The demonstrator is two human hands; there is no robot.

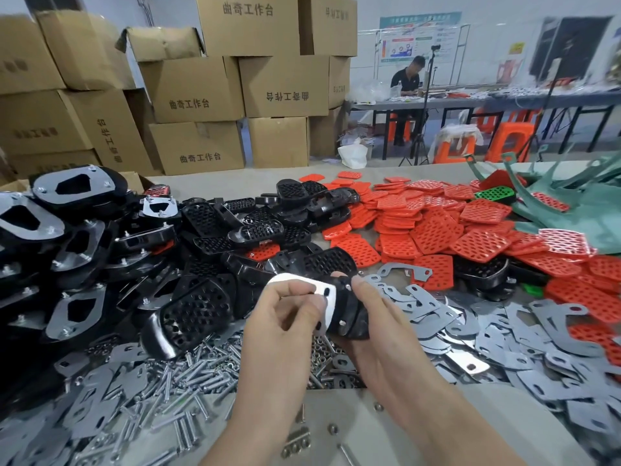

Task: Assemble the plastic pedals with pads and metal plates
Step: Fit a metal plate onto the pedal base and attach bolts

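A small-parts assembly workshop. Printed cardboard cartons (191, 92) stand stacked against the wall in the upper left, while the worktable (353, 428) in the foreground carries bulk heaps of black plastic pedals (208, 216), red pads (433, 233), metal plates (504, 331) and bolts (188, 375). In the upper right a person (408, 82) sits working at a second long table (470, 104), with orange stools (514, 136) beside it and charts (420, 38) on the wall behind.

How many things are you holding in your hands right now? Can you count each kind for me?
Black pedal: 1, held in the right hand
Shiny metal plate: 1, pinched by the left hand and lying against the pedal
Total: 2
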